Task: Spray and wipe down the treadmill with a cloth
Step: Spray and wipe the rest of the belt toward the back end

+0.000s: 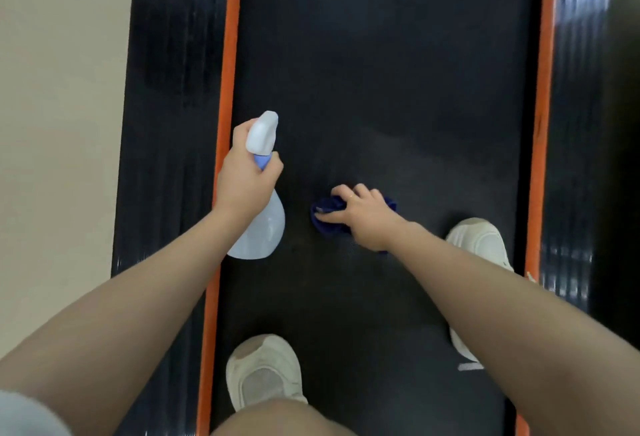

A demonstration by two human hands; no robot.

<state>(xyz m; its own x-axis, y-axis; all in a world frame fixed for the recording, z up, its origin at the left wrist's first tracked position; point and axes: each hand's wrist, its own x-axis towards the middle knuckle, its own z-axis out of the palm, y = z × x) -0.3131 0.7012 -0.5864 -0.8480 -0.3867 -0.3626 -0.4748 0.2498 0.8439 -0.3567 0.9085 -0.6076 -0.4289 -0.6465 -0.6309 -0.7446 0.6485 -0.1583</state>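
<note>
Left hand (242,179) grips translucent plastic spray bottle (259,227) at neck; right hand (363,220) clutches soft, limp dark-blue cloth (325,219), bunched against black treadmill belt (381,71).

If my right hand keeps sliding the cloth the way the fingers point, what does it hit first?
The right hand points left across the belt, pressing the blue cloth. Going straight on, it would likely first meet the spray bottle held in the left hand, though the bottle's height above the belt is unclear.
</note>
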